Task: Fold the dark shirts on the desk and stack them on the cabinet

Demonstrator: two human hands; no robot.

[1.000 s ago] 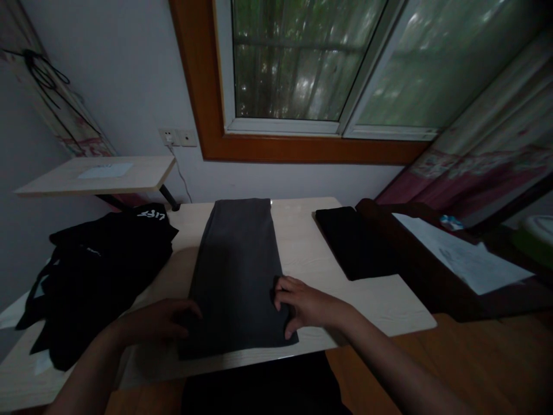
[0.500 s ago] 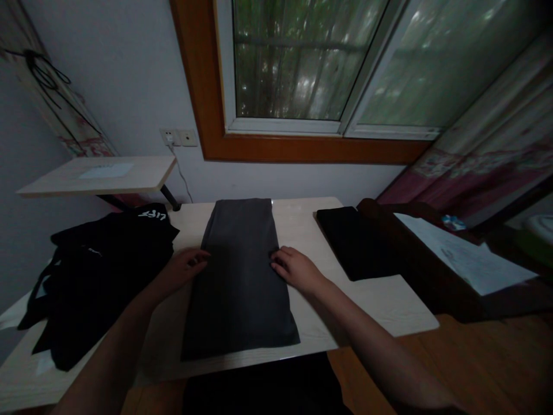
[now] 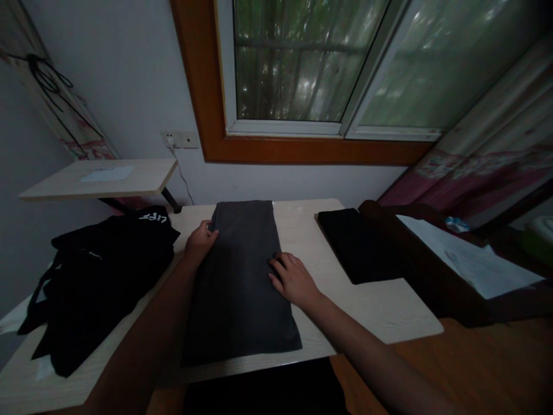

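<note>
A dark grey folded cloth (image 3: 242, 288) lies flat and lengthwise on the pale wooden table (image 3: 319, 236), its near end close to the front edge. My left hand (image 3: 201, 243) touches the cloth's left side toward the far end, thumb and fingers slightly curved and apart. At the right side, about midway along, my right hand (image 3: 297, 279) rests with fingers apart, their tips on the fabric. Neither hand visibly grips the cloth.
A heap of black clothing (image 3: 108, 271) with white lettering covers the table's left side, beneath a small raised shelf (image 3: 147, 181). To the right lies a folded black item (image 3: 358, 245). Beyond it stands dark furniture bearing a white sheet (image 3: 466, 256).
My left hand has moved away from me along the cloth's left edge, toward its far end. My right hand has shifted slightly nearer along the right edge. The cloth looks much the same.
</note>
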